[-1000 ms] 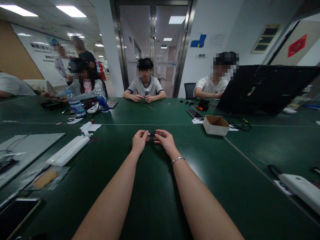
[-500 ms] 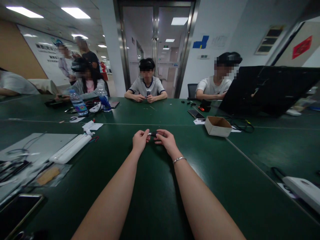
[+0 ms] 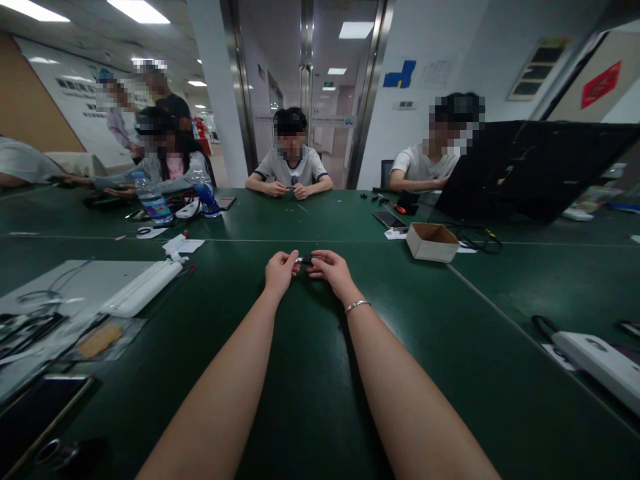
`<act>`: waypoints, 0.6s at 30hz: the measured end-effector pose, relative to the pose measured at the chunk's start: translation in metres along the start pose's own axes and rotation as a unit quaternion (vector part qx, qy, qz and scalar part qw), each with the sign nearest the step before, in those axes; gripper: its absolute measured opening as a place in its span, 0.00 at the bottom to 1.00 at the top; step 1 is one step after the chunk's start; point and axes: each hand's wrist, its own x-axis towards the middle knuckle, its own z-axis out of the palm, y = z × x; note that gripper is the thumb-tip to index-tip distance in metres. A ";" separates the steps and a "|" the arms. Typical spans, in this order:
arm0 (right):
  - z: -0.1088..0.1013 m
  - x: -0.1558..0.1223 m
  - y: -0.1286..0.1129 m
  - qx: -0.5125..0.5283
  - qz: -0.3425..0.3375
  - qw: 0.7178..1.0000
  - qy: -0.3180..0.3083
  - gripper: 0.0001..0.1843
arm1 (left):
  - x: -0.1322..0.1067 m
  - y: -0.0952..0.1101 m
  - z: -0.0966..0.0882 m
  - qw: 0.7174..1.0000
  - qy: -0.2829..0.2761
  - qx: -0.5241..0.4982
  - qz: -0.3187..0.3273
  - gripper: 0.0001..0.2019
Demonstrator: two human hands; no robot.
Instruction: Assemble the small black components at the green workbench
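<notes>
The left hand (image 3: 281, 271) and the right hand (image 3: 331, 270) are meeting over the green worktop (image 3: 310, 373), both pinching a small dark part (image 3: 303, 259) between their fingertips. The part is sitting between the two hands, just above the worktop. A cardboard box (image 3: 432, 241) is lying well apart to the right.

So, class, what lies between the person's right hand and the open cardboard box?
In the head view, only bare green table lies between the right hand, pinching a small dark part with the left hand, and the cardboard box.
</notes>
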 end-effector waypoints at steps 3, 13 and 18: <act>0.002 -0.001 0.000 -0.006 0.004 1.000 0.000 0.07 | 0.001 -0.003 -0.001 1.000 -0.006 -0.005 0.012 0.16; 0.009 0.005 0.005 -0.075 -0.005 0.996 0.052 0.04 | 0.004 -0.007 0.001 0.997 -0.064 0.012 0.040 0.12; 0.011 0.000 0.003 -0.084 -0.002 0.996 0.040 0.02 | -0.001 -0.006 0.005 0.989 -0.117 0.044 0.082 0.15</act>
